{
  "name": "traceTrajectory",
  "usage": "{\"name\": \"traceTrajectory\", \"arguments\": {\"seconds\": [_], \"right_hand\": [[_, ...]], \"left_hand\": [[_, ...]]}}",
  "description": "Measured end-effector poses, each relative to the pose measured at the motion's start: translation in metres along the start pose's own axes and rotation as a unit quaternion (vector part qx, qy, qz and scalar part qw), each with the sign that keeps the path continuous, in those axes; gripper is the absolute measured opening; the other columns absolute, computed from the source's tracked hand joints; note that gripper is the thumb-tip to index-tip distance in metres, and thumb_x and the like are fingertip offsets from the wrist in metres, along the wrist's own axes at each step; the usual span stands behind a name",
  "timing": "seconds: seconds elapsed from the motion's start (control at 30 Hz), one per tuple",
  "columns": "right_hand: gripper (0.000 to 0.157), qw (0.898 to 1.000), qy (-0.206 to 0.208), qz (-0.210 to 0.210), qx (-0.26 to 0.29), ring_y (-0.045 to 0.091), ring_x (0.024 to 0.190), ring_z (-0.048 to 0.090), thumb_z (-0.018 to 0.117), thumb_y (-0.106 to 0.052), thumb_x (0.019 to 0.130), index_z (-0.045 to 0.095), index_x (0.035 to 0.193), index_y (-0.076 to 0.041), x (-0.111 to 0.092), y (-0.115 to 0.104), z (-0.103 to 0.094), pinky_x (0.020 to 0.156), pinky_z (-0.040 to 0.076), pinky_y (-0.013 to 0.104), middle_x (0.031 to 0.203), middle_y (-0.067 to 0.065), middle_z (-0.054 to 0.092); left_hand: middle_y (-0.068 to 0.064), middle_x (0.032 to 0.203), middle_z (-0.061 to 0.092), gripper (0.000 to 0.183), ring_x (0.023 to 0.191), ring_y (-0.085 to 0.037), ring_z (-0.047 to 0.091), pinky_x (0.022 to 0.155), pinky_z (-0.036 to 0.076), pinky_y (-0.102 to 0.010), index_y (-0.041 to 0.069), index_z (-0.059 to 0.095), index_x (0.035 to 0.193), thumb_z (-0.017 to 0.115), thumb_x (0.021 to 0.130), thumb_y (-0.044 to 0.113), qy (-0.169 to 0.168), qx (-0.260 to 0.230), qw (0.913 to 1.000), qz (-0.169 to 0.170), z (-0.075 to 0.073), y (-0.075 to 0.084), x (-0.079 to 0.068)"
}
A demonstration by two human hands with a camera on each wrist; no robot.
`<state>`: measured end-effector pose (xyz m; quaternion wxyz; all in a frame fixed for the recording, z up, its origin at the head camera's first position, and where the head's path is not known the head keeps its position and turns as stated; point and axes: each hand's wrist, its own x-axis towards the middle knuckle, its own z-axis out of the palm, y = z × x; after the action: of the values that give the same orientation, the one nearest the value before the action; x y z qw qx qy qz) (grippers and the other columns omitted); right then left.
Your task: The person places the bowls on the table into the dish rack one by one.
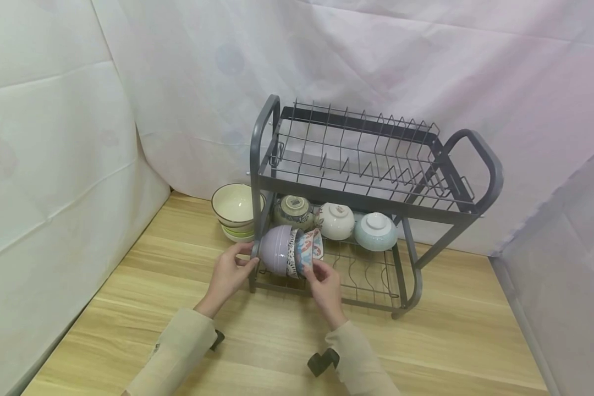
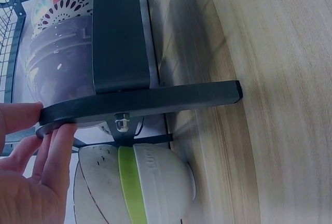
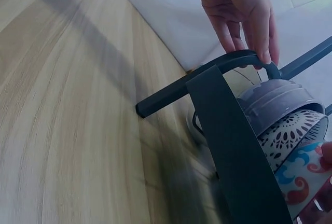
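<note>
My left hand [image 1: 231, 269] pinches the rack [image 2: 181, 97], right hand [image 1: 328, 289] the patterned bowl [image 1: 304, 250], sideways in the lower tier [image 1: 371, 303]. Guess I'm seating it, so next probably wants a gentle let-go.

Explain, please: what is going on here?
A person's left hand grips the dark rack at its left end, while the right hand grips the red-and-blue patterned bowl. That bowl lies on its side, nested with the spotted bowl and the lavender bowl, low in the rack. Behind are three upside-down bowls; a bowl stack stands beside the rack.
</note>
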<state>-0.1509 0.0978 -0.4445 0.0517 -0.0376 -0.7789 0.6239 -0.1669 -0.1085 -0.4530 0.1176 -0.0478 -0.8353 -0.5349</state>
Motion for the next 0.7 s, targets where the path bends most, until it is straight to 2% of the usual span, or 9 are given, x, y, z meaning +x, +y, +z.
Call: {"name": "traceTrajectory", "arguments": {"seconds": [0.1,0.23,0.33,0.43,0.53,0.6,0.7], "right_hand": [[0.030,1.000,-0.010,-0.019,0.005,0.033,0.093,0.060,0.062,-0.002,0.081,0.057,0.109,0.007,0.000,0.005,-0.003,0.084,0.052,0.036,0.102,0.024,0.062],[0.040,0.999,-0.015,-0.045,0.026,0.033,0.101,0.058,0.065,-0.008,0.081,0.054,0.117,0.004,0.005,0.024,-0.010,0.089,0.049,0.038,0.108,0.023,0.060],[0.041,0.997,-0.006,-0.069,0.027,0.035,0.104,0.056,0.064,-0.006,0.082,0.052,0.120,0.004,0.001,0.018,-0.020,0.091,0.047,0.040,0.112,0.024,0.058],[0.040,0.995,0.013,-0.101,0.023,0.031,0.104,0.056,0.061,0.000,0.082,0.050,0.120,0.006,-0.004,0.008,-0.035,0.090,0.048,0.035,0.114,0.024,0.057],[0.041,0.989,0.033,-0.144,0.030,0.020,0.102,0.058,0.059,0.005,0.081,0.049,0.121,0.007,-0.008,-0.003,-0.055,0.089,0.048,0.025,0.115,0.023,0.057],[0.042,0.983,0.049,-0.175,0.036,0.012,0.101,0.058,0.058,0.007,0.081,0.048,0.122,0.007,-0.011,-0.011,-0.070,0.089,0.046,0.020,0.115,0.017,0.058],[0.045,0.967,0.068,-0.233,0.070,0.008,0.103,0.056,0.054,0.011,0.082,0.044,0.126,0.007,-0.014,-0.022,-0.093,0.090,0.044,0.016,0.115,0.007,0.060]], "left_hand": [[-0.019,0.095,0.064,0.032,0.070,-0.027,0.066,0.056,0.055,-0.022,-0.002,0.060,0.107,0.068,0.077,-0.001,-0.003,-0.002,1.0000,-0.008,0.000,0.000,0.000],[-0.019,0.096,0.063,0.032,0.070,-0.028,0.066,0.054,0.054,-0.022,-0.002,0.059,0.108,0.067,0.077,-0.001,-0.007,-0.005,0.9998,-0.020,0.000,-0.001,0.001],[-0.019,0.096,0.064,0.032,0.070,-0.027,0.066,0.054,0.054,-0.021,-0.001,0.059,0.109,0.067,0.077,0.000,-0.007,-0.005,0.9997,-0.023,0.000,-0.001,0.001],[-0.019,0.096,0.064,0.032,0.070,-0.027,0.066,0.055,0.054,-0.021,-0.002,0.059,0.109,0.067,0.077,0.000,-0.008,-0.007,0.9997,-0.022,0.000,-0.002,0.001],[-0.019,0.095,0.064,0.033,0.070,-0.027,0.066,0.055,0.054,-0.021,-0.002,0.059,0.109,0.067,0.077,0.000,-0.008,-0.007,0.9997,-0.021,0.001,-0.001,0.001],[-0.019,0.095,0.064,0.033,0.070,-0.028,0.066,0.055,0.054,-0.022,-0.002,0.059,0.109,0.067,0.077,0.000,-0.008,-0.007,0.9997,-0.021,0.000,-0.001,0.001],[-0.019,0.095,0.064,0.032,0.070,-0.028,0.066,0.056,0.055,-0.022,-0.002,0.059,0.109,0.067,0.077,-0.001,-0.008,-0.008,0.9997,-0.022,0.000,0.000,0.001]]}}
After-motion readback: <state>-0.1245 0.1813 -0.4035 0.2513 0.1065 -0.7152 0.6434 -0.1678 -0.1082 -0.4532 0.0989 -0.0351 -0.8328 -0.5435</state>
